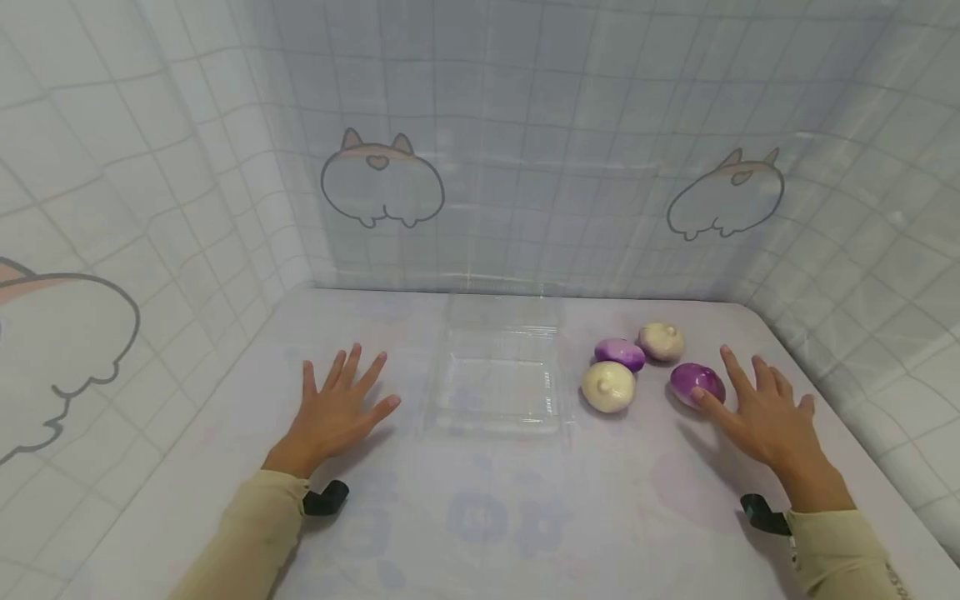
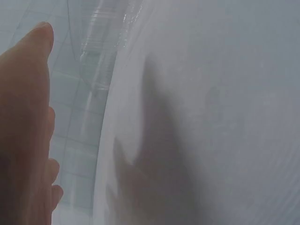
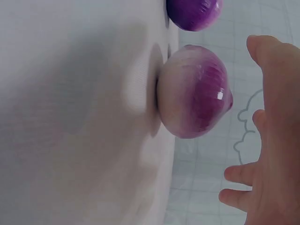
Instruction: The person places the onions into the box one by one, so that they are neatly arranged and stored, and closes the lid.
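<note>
While both hands hover palm-down above the counter (image 1: 480, 471), their fingers are spread and they hold nothing: the left hand (image 1: 330, 421) at nine o'clock, the right hand (image 1: 772, 421) at three, with twelve o'clock pointing away from the person. At ten o'clock from the right hand lies a glossy purple-and-white onion-shaped bulb (image 1: 696, 384); the thumb overlaps it in the head view, but the right wrist view shows a gap. Near this bulb, at eleven o'clock, sits a small round cream bulb (image 1: 662, 342) with a pointed tip; at nine, a larger round cream bulb (image 1: 608, 387). Just behind the larger one, toward one o'clock, is a lighter purple-and-white oval bulb (image 1: 619, 353); whether they touch I cannot tell. Between the hands stands a clear rectangular plastic container (image 1: 491, 400), its lid (image 1: 502, 312) folded back toward twelve. Beige sleeves (image 1: 262, 508) cover both forearms, and a white gridded backdrop (image 1: 547, 183) rises at twelve.
</note>
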A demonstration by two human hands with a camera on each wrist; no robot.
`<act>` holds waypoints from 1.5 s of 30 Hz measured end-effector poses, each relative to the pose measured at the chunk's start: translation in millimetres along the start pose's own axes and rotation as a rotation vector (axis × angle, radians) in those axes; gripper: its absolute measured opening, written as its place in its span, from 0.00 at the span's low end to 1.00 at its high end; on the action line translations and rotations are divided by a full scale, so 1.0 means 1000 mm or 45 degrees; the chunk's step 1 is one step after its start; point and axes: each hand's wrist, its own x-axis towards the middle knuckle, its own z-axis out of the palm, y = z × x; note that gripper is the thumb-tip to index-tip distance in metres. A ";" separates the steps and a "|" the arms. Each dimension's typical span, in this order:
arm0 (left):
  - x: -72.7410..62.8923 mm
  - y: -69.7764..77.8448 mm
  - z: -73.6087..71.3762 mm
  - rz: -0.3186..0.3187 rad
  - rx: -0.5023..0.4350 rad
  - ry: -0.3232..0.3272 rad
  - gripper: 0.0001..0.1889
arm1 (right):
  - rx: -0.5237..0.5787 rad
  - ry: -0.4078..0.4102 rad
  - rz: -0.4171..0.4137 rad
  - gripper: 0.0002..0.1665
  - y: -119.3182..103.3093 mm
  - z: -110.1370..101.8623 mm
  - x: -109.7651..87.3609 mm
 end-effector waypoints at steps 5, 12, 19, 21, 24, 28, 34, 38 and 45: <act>0.000 0.007 0.001 0.000 -0.047 -0.013 0.43 | 0.005 0.043 -0.004 0.54 0.000 0.005 -0.003; 0.004 0.020 0.006 -0.004 -0.161 -0.017 0.40 | 0.115 0.067 0.005 0.52 0.003 0.005 -0.003; 0.011 0.030 0.014 -0.016 -0.287 -0.006 0.38 | 0.295 -0.013 0.087 0.52 0.005 0.004 -0.001; 0.012 0.033 0.015 -0.015 -0.340 -0.001 0.38 | 0.325 0.002 0.086 0.51 0.005 0.005 0.000; 0.016 0.037 0.016 -0.007 -0.416 0.016 0.37 | 0.357 0.043 0.069 0.50 0.005 0.008 0.000; 0.021 0.042 0.018 -0.016 -0.514 0.022 0.37 | 0.410 0.059 0.058 0.49 0.005 0.011 0.000; 0.027 0.048 0.020 -0.069 -0.683 0.009 0.38 | 0.470 0.007 0.070 0.49 0.004 0.015 0.001; 0.030 0.052 0.019 -0.119 -0.811 0.000 0.39 | 0.495 -0.022 0.085 0.50 0.002 0.017 0.002; 0.036 0.059 0.019 -0.196 -0.951 -0.050 0.40 | 0.527 -0.023 0.080 0.49 0.000 0.020 0.005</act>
